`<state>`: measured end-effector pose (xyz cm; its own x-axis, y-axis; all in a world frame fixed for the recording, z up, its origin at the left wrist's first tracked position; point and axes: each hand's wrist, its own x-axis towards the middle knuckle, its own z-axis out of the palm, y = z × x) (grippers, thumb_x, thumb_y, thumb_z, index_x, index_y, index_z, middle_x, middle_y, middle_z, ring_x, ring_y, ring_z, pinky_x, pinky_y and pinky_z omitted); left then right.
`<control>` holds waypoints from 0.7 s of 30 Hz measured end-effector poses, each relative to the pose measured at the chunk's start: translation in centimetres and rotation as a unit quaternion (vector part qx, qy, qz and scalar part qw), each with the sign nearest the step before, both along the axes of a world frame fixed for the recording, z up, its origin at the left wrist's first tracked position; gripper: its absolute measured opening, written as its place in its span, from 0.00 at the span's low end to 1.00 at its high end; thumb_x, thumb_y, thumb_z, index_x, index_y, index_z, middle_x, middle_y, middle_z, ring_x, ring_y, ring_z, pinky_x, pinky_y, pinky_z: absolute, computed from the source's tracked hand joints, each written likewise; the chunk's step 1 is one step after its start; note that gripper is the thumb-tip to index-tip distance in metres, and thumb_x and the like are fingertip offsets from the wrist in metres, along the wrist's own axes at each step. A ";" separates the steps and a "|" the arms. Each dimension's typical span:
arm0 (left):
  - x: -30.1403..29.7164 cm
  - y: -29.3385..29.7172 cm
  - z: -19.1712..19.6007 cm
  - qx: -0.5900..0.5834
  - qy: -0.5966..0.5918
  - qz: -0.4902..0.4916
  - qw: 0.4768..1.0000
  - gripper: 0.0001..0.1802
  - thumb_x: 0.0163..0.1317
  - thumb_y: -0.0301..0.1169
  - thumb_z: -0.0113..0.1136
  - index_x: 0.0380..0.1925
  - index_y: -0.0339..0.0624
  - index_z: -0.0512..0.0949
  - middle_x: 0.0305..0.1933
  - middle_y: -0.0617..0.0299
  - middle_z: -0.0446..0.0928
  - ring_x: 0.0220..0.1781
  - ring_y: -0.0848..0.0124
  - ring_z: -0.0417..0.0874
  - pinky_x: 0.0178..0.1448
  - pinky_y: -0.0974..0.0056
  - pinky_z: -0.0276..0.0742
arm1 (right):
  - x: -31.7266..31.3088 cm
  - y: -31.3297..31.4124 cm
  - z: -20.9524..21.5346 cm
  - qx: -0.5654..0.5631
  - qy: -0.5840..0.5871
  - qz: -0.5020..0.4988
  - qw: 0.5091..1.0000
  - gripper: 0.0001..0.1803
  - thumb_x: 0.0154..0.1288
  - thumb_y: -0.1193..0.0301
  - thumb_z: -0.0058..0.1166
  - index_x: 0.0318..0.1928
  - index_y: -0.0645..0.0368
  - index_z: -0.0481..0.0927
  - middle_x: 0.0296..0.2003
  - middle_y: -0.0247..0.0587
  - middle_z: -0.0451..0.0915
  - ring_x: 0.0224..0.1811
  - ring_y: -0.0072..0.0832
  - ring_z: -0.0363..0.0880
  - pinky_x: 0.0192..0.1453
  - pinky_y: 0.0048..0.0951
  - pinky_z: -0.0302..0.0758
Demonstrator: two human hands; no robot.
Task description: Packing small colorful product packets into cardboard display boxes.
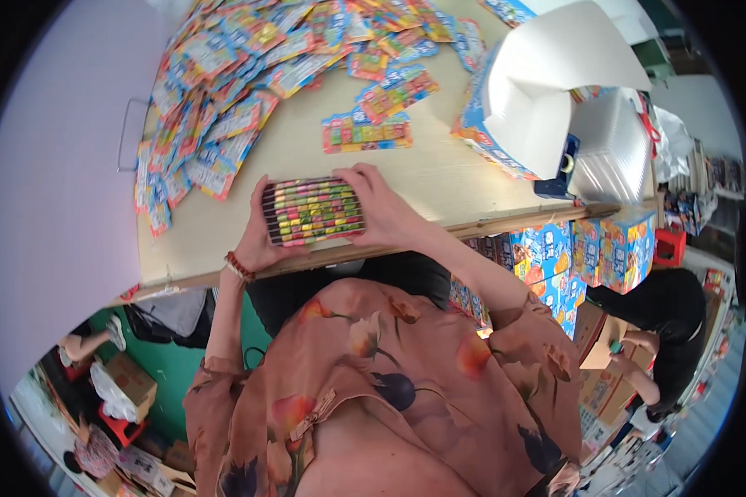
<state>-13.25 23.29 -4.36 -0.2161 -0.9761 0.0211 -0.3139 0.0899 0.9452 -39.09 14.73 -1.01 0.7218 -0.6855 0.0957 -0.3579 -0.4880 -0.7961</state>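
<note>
While a layered stack of thin colourful packs [315, 213] is held at the front edge of the table [439, 186], its left end is clasped by the left hand [259, 232] and its right end by the right hand [383, 207]; the fingers of both are bent around it in a firm-looking grasp. The stack is framed directly between the hands, so neither is nearer to it; its long axis is laid from side to side, roughly along the table's front edge. Whether its weight is borne by the table or only by the hands cannot be told. Farther in on the table, a flat loose pack [369, 137] is seen, nearer to the right hand than to the left, partly overlapped by a slanting pack [399, 93]. The table's far left is covered by a heap of similar packs [244, 66]; its right side is occupied by a white-lined carton [530, 91] and nested clear trays [609, 145].
</note>
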 end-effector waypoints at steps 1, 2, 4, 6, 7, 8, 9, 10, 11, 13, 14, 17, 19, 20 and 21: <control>0.2 -0.1 0.0 0.001 -0.009 -0.002 1.000 0.71 0.36 0.28 0.80 0.71 0.43 0.34 0.64 0.50 0.62 0.67 0.57 0.65 0.71 0.56 0.60 | -0.2 0.1 -0.2 -0.008 -0.003 0.002 1.000 0.52 0.38 0.67 0.72 0.65 0.55 0.57 0.55 0.58 0.59 0.59 0.54 0.65 0.62 0.40 0.70; 0.1 -0.3 0.1 0.002 -0.017 -0.004 1.000 0.71 0.35 0.27 0.80 0.71 0.43 0.34 0.64 0.50 0.62 0.67 0.57 0.65 0.71 0.56 0.61 | -0.4 0.3 -0.3 0.010 -0.001 -0.001 1.000 0.51 0.38 0.67 0.72 0.64 0.56 0.58 0.56 0.57 0.59 0.59 0.54 0.64 0.63 0.41 0.69; -0.7 -1.2 1.5 -0.015 -0.035 -0.012 0.999 0.69 0.33 0.27 0.79 0.71 0.41 0.40 0.61 0.51 0.64 0.64 0.58 0.67 0.70 0.57 0.62 | -1.0 0.6 -0.4 0.000 -0.022 -0.015 1.000 0.50 0.38 0.66 0.71 0.64 0.57 0.58 0.56 0.56 0.59 0.60 0.53 0.64 0.63 0.41 0.69; -2.0 -2.7 3.9 -0.040 -0.073 -0.028 0.996 0.65 0.31 0.30 0.80 0.70 0.40 0.47 0.60 0.49 0.63 0.63 0.55 0.68 0.68 0.56 0.64 | -2.9 0.5 0.4 -0.004 -0.014 -0.034 0.999 0.50 0.37 0.66 0.72 0.63 0.57 0.59 0.55 0.56 0.61 0.60 0.52 0.63 0.63 0.40 0.69; -2.7 -3.9 4.9 -0.075 -0.096 -0.060 0.991 0.63 0.32 0.31 0.79 0.69 0.39 0.50 0.60 0.48 0.63 0.63 0.52 0.67 0.68 0.55 0.65 | -4.2 0.2 1.6 -0.050 -0.031 -0.047 0.997 0.51 0.36 0.66 0.73 0.63 0.57 0.59 0.55 0.55 0.62 0.60 0.51 0.63 0.63 0.40 0.69; -3.5 -5.7 6.0 -0.110 -0.118 -0.093 0.982 0.61 0.32 0.32 0.79 0.68 0.39 0.52 0.60 0.47 0.62 0.63 0.50 0.67 0.67 0.53 0.65 | -5.7 -0.2 3.0 -0.096 -0.048 -0.060 0.992 0.51 0.35 0.66 0.74 0.62 0.57 0.59 0.55 0.54 0.63 0.61 0.49 0.63 0.63 0.40 0.69; -5.2 -7.8 8.4 -0.160 -0.121 -0.101 0.974 0.58 0.32 0.33 0.78 0.67 0.41 0.56 0.59 0.47 0.64 0.63 0.47 0.66 0.67 0.51 0.65 | -7.5 -0.9 5.1 -0.079 -0.008 -0.085 0.993 0.52 0.35 0.67 0.74 0.62 0.57 0.59 0.54 0.52 0.64 0.61 0.47 0.64 0.63 0.39 0.68; -7.4 -10.0 11.0 -0.206 -0.135 -0.117 0.962 0.57 0.33 0.33 0.77 0.66 0.43 0.56 0.58 0.46 0.65 0.63 0.46 0.66 0.67 0.51 0.65 | -9.5 -1.8 7.6 -0.062 0.036 -0.111 0.991 0.52 0.34 0.68 0.75 0.62 0.57 0.59 0.54 0.50 0.64 0.60 0.44 0.64 0.63 0.39 0.68; -9.6 -12.3 13.2 -0.252 -0.153 -0.132 0.946 0.56 0.33 0.34 0.77 0.66 0.45 0.57 0.57 0.45 0.66 0.63 0.46 0.66 0.67 0.50 0.65 | -11.2 -2.7 9.2 -0.119 0.005 -0.145 0.982 0.52 0.33 0.70 0.76 0.62 0.57 0.59 0.54 0.49 0.64 0.60 0.43 0.65 0.63 0.38 0.67; -14.3 -17.4 15.2 -0.321 -0.149 -0.145 0.924 0.51 0.36 0.37 0.75 0.64 0.46 0.60 0.56 0.44 0.67 0.62 0.47 0.68 0.65 0.51 0.67 | -14.6 -4.9 12.4 -0.210 0.009 -0.206 0.956 0.54 0.33 0.73 0.77 0.63 0.57 0.58 0.55 0.47 0.64 0.57 0.39 0.68 0.62 0.36 0.67; -16.4 -19.8 16.2 -0.332 -0.151 -0.167 0.916 0.51 0.35 0.36 0.75 0.62 0.42 0.61 0.56 0.46 0.67 0.59 0.51 0.69 0.64 0.54 0.68 | -16.8 -6.3 12.6 -0.212 0.021 -0.226 0.951 0.54 0.34 0.71 0.78 0.63 0.59 0.57 0.56 0.46 0.65 0.57 0.40 0.69 0.62 0.36 0.68; -21.4 -26.1 16.4 -0.350 -0.155 -0.242 0.892 0.49 0.34 0.35 0.75 0.60 0.37 0.62 0.54 0.48 0.66 0.58 0.54 0.71 0.62 0.57 0.69 | -21.7 -10.1 12.4 -0.143 0.052 -0.252 0.956 0.57 0.36 0.67 0.78 0.65 0.63 0.55 0.56 0.51 0.68 0.60 0.39 0.68 0.66 0.37 0.64; -24.0 -28.2 14.7 -0.279 -0.165 -0.275 0.905 0.50 0.32 0.36 0.75 0.60 0.37 0.61 0.55 0.48 0.66 0.58 0.54 0.70 0.63 0.58 0.69 | -23.4 -11.0 11.0 -0.105 0.065 -0.267 0.956 0.57 0.35 0.66 0.78 0.65 0.63 0.55 0.56 0.51 0.67 0.60 0.40 0.68 0.65 0.36 0.66; -24.7 -29.0 13.7 -0.265 -0.174 -0.287 0.904 0.52 0.30 0.37 0.76 0.60 0.37 0.61 0.56 0.47 0.66 0.59 0.54 0.70 0.63 0.57 0.68 | -24.1 -11.3 10.0 -0.067 0.074 -0.275 0.956 0.57 0.35 0.65 0.78 0.64 0.64 0.56 0.56 0.52 0.66 0.60 0.40 0.69 0.64 0.36 0.68; -25.7 -29.3 12.8 -0.241 -0.172 -0.303 0.906 0.53 0.29 0.38 0.76 0.60 0.37 0.60 0.56 0.48 0.66 0.59 0.55 0.70 0.64 0.57 0.68 | -25.0 -11.5 8.8 -0.062 0.088 -0.274 0.956 0.59 0.35 0.59 0.77 0.65 0.63 0.55 0.56 0.53 0.67 0.62 0.42 0.68 0.67 0.37 0.64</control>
<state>-38.91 -6.04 8.41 -0.7834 -0.5721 0.2426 -0.3382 0.7201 0.6059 -64.14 3.24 7.77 0.2704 -0.9564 0.1100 -0.7101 -0.2753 -0.6480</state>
